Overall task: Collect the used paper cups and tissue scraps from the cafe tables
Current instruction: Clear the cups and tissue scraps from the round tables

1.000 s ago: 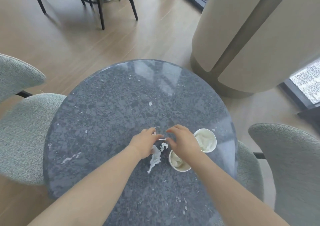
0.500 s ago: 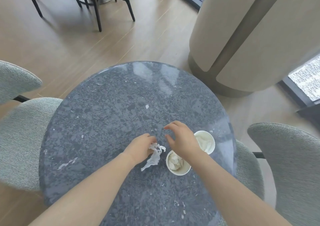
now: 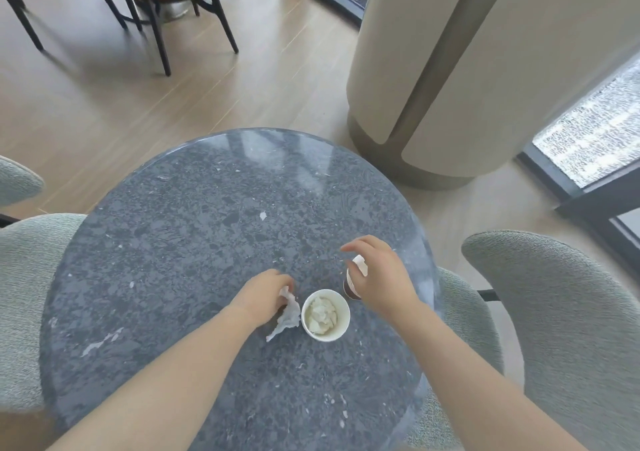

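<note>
On the round grey stone table (image 3: 194,242) stands a white paper cup (image 3: 341,324) with crumpled tissue inside. My left hand (image 3: 265,296) rests on the table just left of it, fingers closed on a long white tissue scrap (image 3: 289,317) that trails toward me. My right hand (image 3: 382,277) hovers over a second paper cup (image 3: 349,286); only that cup's brown side shows beneath the hand. A small white tissue piece (image 3: 360,264) is pinched in the right fingers above this cup. One tiny scrap (image 3: 263,215) lies farther out on the table.
Grey upholstered chairs stand at the left (image 3: 31,277) and right (image 3: 561,312) of the table. A wide beige column (image 3: 467,69) rises behind it to the right. Dark-legged chairs (image 3: 156,7) stand on the wooden floor at the far left.
My right hand lifted away from the near cup and moved right, over the far cup, with a tissue piece. My left hand kept the long scrap and slid slightly toward me.
</note>
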Demonstrator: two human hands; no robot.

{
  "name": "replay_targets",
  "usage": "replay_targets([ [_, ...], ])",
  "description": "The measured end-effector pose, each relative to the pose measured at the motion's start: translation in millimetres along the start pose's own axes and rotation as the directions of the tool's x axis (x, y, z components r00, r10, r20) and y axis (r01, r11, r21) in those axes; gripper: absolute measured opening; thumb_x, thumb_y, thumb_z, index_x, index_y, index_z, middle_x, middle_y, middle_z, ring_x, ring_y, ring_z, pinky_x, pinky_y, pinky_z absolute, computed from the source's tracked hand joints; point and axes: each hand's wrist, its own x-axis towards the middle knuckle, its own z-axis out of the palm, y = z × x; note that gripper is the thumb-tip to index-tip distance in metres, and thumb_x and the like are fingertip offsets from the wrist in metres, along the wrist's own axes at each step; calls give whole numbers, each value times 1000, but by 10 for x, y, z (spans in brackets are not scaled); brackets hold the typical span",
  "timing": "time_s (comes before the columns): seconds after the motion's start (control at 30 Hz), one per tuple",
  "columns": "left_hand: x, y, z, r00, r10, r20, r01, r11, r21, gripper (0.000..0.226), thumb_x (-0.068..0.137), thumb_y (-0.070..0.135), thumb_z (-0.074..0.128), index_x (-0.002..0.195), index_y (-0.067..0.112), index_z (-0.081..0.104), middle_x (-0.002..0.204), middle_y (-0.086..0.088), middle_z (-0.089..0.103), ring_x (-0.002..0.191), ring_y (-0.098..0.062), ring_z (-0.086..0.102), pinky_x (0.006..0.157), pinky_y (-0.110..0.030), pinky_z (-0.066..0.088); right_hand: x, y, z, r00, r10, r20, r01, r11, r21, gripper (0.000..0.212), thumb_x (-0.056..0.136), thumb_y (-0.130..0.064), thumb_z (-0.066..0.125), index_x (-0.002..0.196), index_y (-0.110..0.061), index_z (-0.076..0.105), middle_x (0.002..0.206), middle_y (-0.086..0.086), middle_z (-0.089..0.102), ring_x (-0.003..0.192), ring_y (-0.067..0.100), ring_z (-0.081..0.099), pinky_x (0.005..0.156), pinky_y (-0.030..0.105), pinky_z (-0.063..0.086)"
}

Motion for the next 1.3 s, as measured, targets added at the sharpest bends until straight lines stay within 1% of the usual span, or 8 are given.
replay_targets([
  [0.17,-118,49,-349,990,-18,-140,6,996,-84,15,86,13,55,98,20,60,92,-2,50,85,-20,51,69,-24,34,-93,10,-83,1000,0,0,0,1000,18,23,87,-12,57,108,-18,63,108,-3,59,104,14,51,84,20,38],
  [0.3,-186,362,-635,963,-4,-269,-44,984,-172,7,85,22,61,90,25,58,86,1,53,76,-14,51,65,-23,34,-170,23,-141,1000,-1,8,0,997,79,23,85,-20,62,109,-21,62,108,-6,59,101,11,53,88,27,45],
  [0.43,-211,799,-745,932,55,-359,-147,961,-234,10,81,26,65,85,32,58,86,6,56,68,-6,54,60,-16,36,-255,45,-200,1000,-20,3,20,992,125,29,80,-32,69,107,-26,62,99,-15,54,85,0,48,77,18,43],
  [0.67,-76,1358,-553,926,108,-361,-217,937,-276,16,78,18,68,83,29,58,86,3,57,66,-7,52,67,-20,43,-257,315,-300,987,128,-95,-110,979,169,4,80,-17,66,81,-21,63,81,-9,57,74,8,51,62,13,34],
  [0.73,-2,1410,-493,930,100,-355,-199,947,-254,16,78,17,68,85,28,59,88,1,57,67,-7,52,66,-19,41,-234,404,-306,980,164,-110,-141,971,192,12,78,-12,66,75,-22,60,78,-7,56,72,11,52,60,14,35],
  [0.93,113,1373,-350,968,64,-244,-111,977,-184,38,74,19,71,108,27,56,99,2,57,76,-11,52,74,-27,44,-188,535,-244,993,107,54,-115,978,176,31,78,-7,62,106,-18,58,103,-1,60,91,15,56,82,33,50],
  [1.1,92,1327,-342,968,72,-240,-118,976,-182,54,72,20,73,121,27,50,105,3,57,80,-11,52,81,-31,49,-195,630,-261,997,54,52,-63,981,181,34,79,-9,58,112,-18,56,108,-2,61,96,14,56,84,35,50],
  [1.3,1,1255,-399,959,71,-275,-123,977,-177,32,80,21,68,109,25,56,103,4,57,76,-10,55,77,-26,48,-150,605,-303,997,80,-21,-75,977,200,18,83,-12,58,99,-19,60,93,-5,64,84,12,58,75,28,50],
])
